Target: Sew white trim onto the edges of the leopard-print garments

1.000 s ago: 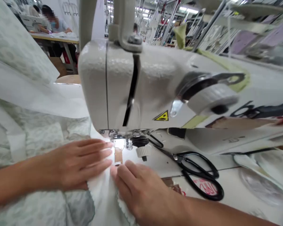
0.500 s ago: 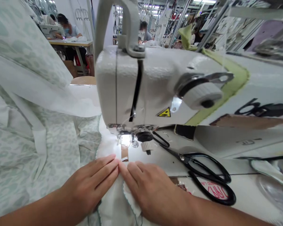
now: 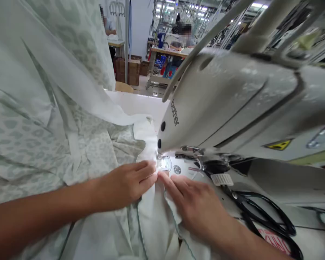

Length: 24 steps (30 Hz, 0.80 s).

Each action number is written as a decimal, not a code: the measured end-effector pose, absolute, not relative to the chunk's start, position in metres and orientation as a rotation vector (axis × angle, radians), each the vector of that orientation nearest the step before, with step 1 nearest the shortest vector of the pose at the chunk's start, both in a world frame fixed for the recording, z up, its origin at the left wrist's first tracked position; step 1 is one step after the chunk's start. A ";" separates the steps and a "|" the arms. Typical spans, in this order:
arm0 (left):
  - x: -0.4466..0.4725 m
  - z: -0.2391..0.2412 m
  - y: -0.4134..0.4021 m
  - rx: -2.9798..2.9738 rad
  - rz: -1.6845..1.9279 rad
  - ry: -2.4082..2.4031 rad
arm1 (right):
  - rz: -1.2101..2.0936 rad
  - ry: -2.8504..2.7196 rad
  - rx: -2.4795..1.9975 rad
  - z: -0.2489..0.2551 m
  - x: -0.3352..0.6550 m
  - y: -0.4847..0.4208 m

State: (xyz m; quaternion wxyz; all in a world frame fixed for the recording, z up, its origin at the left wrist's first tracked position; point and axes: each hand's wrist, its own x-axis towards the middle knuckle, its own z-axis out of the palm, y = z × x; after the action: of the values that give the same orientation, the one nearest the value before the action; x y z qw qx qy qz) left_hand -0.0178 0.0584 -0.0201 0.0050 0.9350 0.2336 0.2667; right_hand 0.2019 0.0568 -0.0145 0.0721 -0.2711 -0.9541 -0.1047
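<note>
My left hand [image 3: 126, 184] lies flat on pale green patterned fabric [image 3: 70, 144], fingers stretched toward the lit needle area [image 3: 165, 164] of a white sewing machine [image 3: 233, 104]. My right hand [image 3: 196, 204] presses flat on the white fabric edge [image 3: 154, 209] just right of it, fingertips nearly meeting the left ones in front of the presser foot. Neither hand grips anything; both rest on cloth.
Black scissors [image 3: 265, 216] lie on the machine bed to the right of my right hand. More fabric hangs up at the left [image 3: 43, 54]. Other people sit at tables [image 3: 168, 52] far behind, with cardboard boxes [image 3: 131, 70] on the floor.
The view has swung right and tilted, so the machine head now fills the right. Both hands have slid forward with the fabric, closer to the needle.
</note>
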 end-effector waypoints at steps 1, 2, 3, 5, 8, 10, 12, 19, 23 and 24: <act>-0.020 -0.021 0.062 2.929 0.814 0.728 | -0.317 -2.884 -0.866 -0.014 0.201 0.057; -0.021 -0.021 0.065 2.928 0.796 0.717 | -0.318 -2.906 -0.922 -0.012 0.201 0.058; -0.023 -0.021 0.068 2.924 0.785 0.701 | -0.322 -2.928 -0.977 -0.011 0.200 0.058; -0.026 -0.023 0.075 2.913 0.775 0.680 | -0.318 -2.968 -1.050 -0.010 0.199 0.059; -0.029 -0.027 0.083 2.900 0.764 0.667 | -0.265 -2.986 -1.088 -0.010 0.199 0.060; -0.029 -0.031 0.084 2.887 0.765 0.661 | -0.200 -2.980 -1.096 -0.010 0.200 0.060; -0.029 -0.032 0.081 2.872 0.767 0.674 | -0.131 -2.976 -1.080 -0.010 0.202 0.060; -0.033 0.021 0.109 2.438 0.558 0.974 | -0.026 -2.872 -0.976 -0.016 0.206 0.059; -0.037 0.054 0.172 2.220 0.663 1.583 | 0.032 -2.757 -0.940 -0.021 0.205 0.062; -0.039 0.055 0.186 2.200 0.665 1.632 | 0.053 -2.745 -0.925 -0.023 0.205 0.062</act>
State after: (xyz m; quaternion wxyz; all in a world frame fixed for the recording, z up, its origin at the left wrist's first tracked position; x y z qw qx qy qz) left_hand -0.0392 0.1857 0.0552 0.1605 0.7703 0.5715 0.2330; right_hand 0.2055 0.0624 -0.0227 0.1221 -0.3168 -0.9404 0.0180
